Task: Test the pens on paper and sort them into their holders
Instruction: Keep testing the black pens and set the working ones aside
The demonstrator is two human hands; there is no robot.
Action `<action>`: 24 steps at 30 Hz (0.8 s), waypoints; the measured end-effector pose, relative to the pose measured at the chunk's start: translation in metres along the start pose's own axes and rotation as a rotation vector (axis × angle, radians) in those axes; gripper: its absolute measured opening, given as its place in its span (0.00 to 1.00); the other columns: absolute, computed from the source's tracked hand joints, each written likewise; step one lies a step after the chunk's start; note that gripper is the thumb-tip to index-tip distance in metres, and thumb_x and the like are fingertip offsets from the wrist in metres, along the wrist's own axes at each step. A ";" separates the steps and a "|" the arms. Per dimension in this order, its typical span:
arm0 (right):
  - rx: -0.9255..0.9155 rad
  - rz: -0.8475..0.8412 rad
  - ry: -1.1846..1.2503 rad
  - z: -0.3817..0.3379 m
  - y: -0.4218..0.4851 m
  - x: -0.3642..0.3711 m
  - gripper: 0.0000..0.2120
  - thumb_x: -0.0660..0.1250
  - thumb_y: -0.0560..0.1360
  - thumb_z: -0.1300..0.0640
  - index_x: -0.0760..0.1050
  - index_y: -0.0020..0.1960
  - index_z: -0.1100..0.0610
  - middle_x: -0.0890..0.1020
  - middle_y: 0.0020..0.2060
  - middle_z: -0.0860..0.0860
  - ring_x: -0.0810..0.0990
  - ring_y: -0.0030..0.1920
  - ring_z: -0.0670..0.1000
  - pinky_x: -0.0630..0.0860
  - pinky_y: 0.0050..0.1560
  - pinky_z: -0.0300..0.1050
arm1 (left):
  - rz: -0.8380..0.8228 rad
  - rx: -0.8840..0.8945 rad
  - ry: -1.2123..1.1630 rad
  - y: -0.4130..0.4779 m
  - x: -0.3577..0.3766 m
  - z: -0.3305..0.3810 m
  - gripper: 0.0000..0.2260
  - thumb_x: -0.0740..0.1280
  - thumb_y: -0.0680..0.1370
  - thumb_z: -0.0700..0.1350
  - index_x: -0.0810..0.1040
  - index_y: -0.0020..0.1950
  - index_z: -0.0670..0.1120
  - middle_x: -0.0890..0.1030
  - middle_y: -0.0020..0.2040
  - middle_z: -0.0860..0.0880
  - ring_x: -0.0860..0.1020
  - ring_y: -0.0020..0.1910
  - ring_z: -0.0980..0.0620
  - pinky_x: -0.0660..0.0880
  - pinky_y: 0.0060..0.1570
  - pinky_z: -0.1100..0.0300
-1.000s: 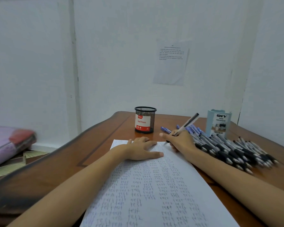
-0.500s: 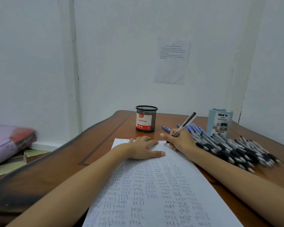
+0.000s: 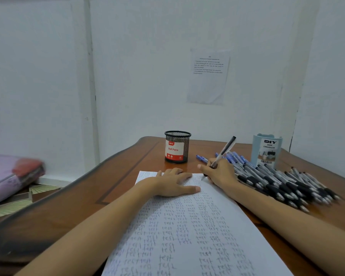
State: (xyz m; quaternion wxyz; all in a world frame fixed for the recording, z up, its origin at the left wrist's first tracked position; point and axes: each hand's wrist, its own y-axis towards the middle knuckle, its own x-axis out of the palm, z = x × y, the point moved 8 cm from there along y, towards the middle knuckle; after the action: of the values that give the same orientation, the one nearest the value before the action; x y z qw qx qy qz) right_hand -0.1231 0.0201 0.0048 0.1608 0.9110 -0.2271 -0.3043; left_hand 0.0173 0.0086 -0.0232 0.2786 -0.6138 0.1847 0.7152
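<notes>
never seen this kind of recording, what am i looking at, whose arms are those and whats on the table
There is no machine here: the arms belong to a person, filmed by a camera worn on their head. The left hand lies flat on a sheet of paper covered with the word "test". The right hand grips a pen, tip at the paper. On the wooden table stand a black mesh cup labelled Ball Pens and a light blue desk organizer; a pile of pens lies beside the right arm.
</notes>
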 end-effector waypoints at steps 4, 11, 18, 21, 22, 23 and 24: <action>0.003 -0.019 0.016 0.001 -0.002 -0.001 0.17 0.70 0.73 0.55 0.68 0.29 0.57 0.73 0.25 0.50 0.71 0.28 0.46 0.69 0.35 0.39 | -0.002 0.000 -0.001 -0.001 0.001 0.000 0.31 0.52 0.76 0.66 0.53 0.76 0.56 0.51 0.77 0.50 0.50 0.75 0.47 0.45 0.73 0.42; 0.002 -0.006 -0.014 0.001 -0.002 -0.001 0.18 0.69 0.74 0.58 0.67 0.29 0.57 0.72 0.24 0.50 0.71 0.28 0.45 0.67 0.33 0.38 | -0.006 0.004 -0.007 0.000 0.001 0.000 0.31 0.52 0.76 0.66 0.53 0.76 0.55 0.51 0.77 0.50 0.50 0.76 0.47 0.45 0.73 0.42; 0.005 0.000 -0.055 0.001 -0.001 -0.002 0.17 0.69 0.74 0.58 0.67 0.29 0.57 0.71 0.24 0.49 0.70 0.29 0.45 0.65 0.31 0.37 | -0.009 0.011 -0.009 0.001 0.001 0.001 0.31 0.52 0.77 0.65 0.52 0.76 0.55 0.50 0.77 0.49 0.50 0.76 0.46 0.44 0.72 0.42; -0.003 0.009 -0.066 0.000 0.000 -0.001 0.17 0.68 0.74 0.60 0.67 0.29 0.57 0.71 0.25 0.49 0.70 0.29 0.44 0.64 0.31 0.37 | -0.003 0.033 -0.045 -0.001 0.000 0.002 0.30 0.53 0.77 0.64 0.53 0.77 0.54 0.51 0.77 0.49 0.50 0.76 0.47 0.47 0.72 0.46; -0.011 0.010 -0.051 0.000 -0.001 -0.002 0.17 0.68 0.74 0.59 0.68 0.29 0.57 0.71 0.24 0.49 0.70 0.29 0.44 0.65 0.32 0.37 | 0.007 0.049 -0.073 -0.001 -0.001 0.003 0.30 0.53 0.78 0.63 0.54 0.77 0.52 0.52 0.77 0.49 0.52 0.75 0.48 0.49 0.72 0.48; -0.016 0.019 -0.030 0.000 -0.001 -0.003 0.17 0.69 0.74 0.58 0.68 0.29 0.57 0.72 0.24 0.49 0.70 0.28 0.44 0.66 0.33 0.37 | 0.022 0.067 -0.103 -0.001 -0.002 0.003 0.30 0.54 0.78 0.62 0.55 0.76 0.51 0.54 0.77 0.49 0.54 0.75 0.48 0.52 0.72 0.50; -0.018 0.031 -0.012 0.001 -0.001 -0.004 0.17 0.69 0.74 0.57 0.68 0.29 0.57 0.72 0.24 0.49 0.70 0.28 0.44 0.68 0.34 0.38 | 0.041 0.082 -0.127 -0.001 -0.004 0.003 0.29 0.54 0.79 0.61 0.57 0.76 0.48 0.57 0.76 0.49 0.57 0.73 0.49 0.55 0.71 0.52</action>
State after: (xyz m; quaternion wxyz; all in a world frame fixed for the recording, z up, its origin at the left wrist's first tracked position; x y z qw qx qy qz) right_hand -0.1260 0.0226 0.0058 0.1722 0.9040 -0.2397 -0.3093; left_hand 0.0157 0.0105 -0.0186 0.3000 -0.5516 0.2080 0.7500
